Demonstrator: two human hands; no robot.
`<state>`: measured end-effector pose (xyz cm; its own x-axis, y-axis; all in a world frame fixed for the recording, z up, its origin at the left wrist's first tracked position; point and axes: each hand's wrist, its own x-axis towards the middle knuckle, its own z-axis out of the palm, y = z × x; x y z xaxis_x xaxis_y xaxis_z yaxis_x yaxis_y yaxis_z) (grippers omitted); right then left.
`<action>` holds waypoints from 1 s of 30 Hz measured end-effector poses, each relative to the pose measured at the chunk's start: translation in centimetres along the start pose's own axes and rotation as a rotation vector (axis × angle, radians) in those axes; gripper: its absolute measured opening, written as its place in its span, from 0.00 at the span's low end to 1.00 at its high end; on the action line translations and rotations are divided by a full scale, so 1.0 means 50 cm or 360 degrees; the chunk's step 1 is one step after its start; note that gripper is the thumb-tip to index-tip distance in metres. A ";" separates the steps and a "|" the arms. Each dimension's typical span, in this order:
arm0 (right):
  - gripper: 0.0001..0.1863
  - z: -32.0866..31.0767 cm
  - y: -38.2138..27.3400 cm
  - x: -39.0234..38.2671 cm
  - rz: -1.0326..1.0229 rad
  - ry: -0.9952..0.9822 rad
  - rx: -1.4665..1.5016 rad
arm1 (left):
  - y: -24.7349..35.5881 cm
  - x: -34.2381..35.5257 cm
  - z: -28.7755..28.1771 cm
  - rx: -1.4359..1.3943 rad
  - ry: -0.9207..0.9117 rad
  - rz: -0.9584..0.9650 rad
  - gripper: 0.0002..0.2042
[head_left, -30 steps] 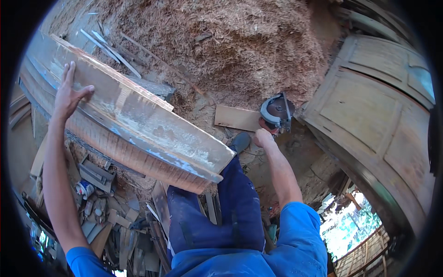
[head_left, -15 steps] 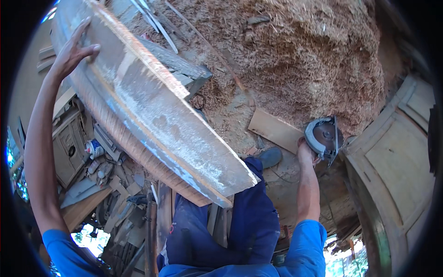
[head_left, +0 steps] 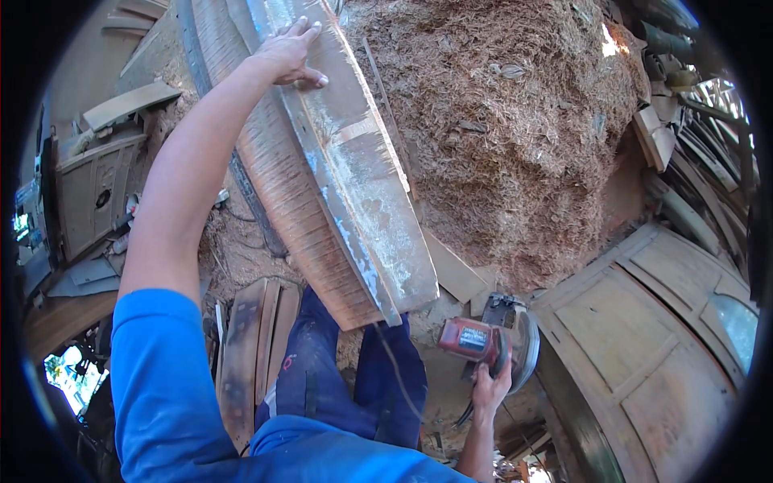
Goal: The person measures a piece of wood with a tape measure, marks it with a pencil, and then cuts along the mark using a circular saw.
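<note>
A long, heavy timber plank (head_left: 386, 233) slants from the top of the view down to my knees. Its upper face carries worn white and pale blue paint, and its ribbed side (head_left: 270, 173) faces left. My left hand (head_left: 291, 55) lies on the plank's upper part, fingers spread and thumb apart. Low on the right, my right hand (head_left: 489, 390) is wrapped around the rear handle of a circular saw (head_left: 469, 338) with a red motor body and a grey blade guard. The saw is held apart from the plank's near end.
A large heap of wood shavings (head_left: 491, 153) rises beyond the plank. A short board (head_left: 455, 270) lies by the plank's near end. Panelled wooden doors (head_left: 628, 322) lean at the right. Loose planks (head_left: 245, 346) lie left of my legs; a dark cable (head_left: 393, 362) hangs by my knee.
My right hand has brought the saw nearer my body and turned it, so its red motor now shows. The plank appears steeper and my left hand farther right, as the view has shifted too.
</note>
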<state>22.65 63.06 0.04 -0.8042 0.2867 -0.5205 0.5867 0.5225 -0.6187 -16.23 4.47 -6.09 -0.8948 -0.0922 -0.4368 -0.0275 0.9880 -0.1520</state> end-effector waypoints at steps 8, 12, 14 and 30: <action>0.18 -0.044 -0.292 -0.188 0.0177 0.0138 0.0732 | 0.002 -0.017 -0.021 -0.0139 -0.0085 0.0089 0.56; 0.24 0.000 -0.348 -0.170 0.0213 -0.0102 0.0649 | 0.007 -0.001 -0.014 -0.0121 -0.0088 -0.0050 0.56; 0.23 0.030 -0.378 -0.151 0.0290 -0.0120 0.0678 | 0.002 -0.006 -0.014 -0.0130 -0.0098 -0.0082 0.54; 0.40 0.143 -0.396 -0.048 -0.0671 -0.0469 -0.0127 | -0.002 -0.003 0.008 -0.0154 -0.0021 -0.0124 0.54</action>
<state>13.65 46.29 9.37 -0.9015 -0.1943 -0.3866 0.1993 0.6067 -0.7696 -15.91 4.32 -6.35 -0.8824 -0.1700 -0.4386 -0.1401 0.9851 -0.1001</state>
